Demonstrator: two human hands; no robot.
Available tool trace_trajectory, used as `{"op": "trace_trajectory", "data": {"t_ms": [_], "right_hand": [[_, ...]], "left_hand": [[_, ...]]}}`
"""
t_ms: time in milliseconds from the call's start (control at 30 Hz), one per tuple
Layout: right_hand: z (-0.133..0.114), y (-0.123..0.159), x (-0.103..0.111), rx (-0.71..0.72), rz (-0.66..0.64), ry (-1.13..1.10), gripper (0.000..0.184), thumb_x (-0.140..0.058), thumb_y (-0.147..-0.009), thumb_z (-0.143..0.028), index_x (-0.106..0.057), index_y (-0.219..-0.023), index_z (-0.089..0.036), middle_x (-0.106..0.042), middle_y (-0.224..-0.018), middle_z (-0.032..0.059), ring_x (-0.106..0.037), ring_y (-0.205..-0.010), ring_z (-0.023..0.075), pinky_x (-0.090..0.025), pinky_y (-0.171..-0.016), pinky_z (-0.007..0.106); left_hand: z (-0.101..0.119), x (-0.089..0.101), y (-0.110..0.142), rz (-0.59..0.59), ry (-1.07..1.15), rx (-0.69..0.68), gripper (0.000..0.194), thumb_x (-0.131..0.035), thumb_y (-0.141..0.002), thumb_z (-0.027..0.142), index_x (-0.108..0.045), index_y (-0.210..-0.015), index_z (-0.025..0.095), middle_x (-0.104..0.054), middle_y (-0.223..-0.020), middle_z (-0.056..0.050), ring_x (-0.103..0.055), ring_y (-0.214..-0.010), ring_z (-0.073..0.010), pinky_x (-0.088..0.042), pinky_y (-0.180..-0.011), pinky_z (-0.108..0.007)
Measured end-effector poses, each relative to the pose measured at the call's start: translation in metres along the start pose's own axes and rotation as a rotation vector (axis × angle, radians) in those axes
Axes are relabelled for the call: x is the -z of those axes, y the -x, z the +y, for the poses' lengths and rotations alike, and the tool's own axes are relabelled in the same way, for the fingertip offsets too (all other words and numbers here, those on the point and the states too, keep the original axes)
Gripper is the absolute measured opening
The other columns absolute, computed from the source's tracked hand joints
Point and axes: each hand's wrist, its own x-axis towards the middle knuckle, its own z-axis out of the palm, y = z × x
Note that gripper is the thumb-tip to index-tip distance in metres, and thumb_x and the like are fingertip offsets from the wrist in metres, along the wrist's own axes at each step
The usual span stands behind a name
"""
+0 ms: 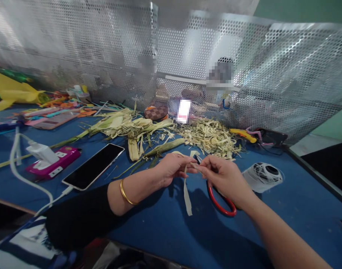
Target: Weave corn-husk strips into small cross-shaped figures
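Over the blue table, my left hand (172, 168) is closed on a pale strip of corn husk (187, 200), whose end hangs below the fingers. Fingertips of my right hand (224, 175) pinch together at the same strip, close against the left fingertips. Red-handled scissors (225, 209) show beneath my right hand, partly covered by it; whether that hand touches them I cannot tell. Just beyond both hands lies a heap of thin husk shreds (211, 136), with larger green-yellow corn husks (123, 125) to its left.
To the right stands a spool of white thread (263, 177). A charging phone (94, 166) and a magenta power strip (55, 162) with a white cable lie left. A lit phone (184, 111) leans near the perforated metal screen (103, 48). A yellow-handled tool (243, 135) rests behind the spool.
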Motion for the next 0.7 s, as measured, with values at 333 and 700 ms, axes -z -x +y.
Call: {"op": "trace_trajectory", "data": {"t_ms": [333,700], "right_hand": [[0.019,-0.012,-0.006,-0.1,-0.118,-0.059,0.02,-0.057,-0.075,-0.036,-0.054,-0.061,-0.021,-0.06,-0.054,-0.0026,-0.05,-0.048,0.0127,-0.037,-0.05,0.025],[0.013,-0.012,-0.006,-0.336,-0.048,-0.876,0.028,-0.075,-0.065,-0.043,-0.07,-0.073,-0.017,-0.068,-0.067,0.0025,-0.061,-0.064,0.0149,-0.047,-0.067,0.028]], "left_hand": [[0.0,0.001,-0.001,-0.016,0.082,-0.011,0.013,-0.06,-0.082,0.022,-0.07,-0.08,0.013,-0.071,-0.09,-0.006,-0.05,-0.048,-0.0022,-0.026,-0.038,-0.015],[-0.004,-0.003,0.004,-0.161,-0.044,-0.022,0.014,-0.065,-0.075,0.023,-0.07,-0.077,0.009,-0.068,-0.075,-0.008,-0.051,-0.047,-0.0044,-0.023,-0.036,-0.016]]}}
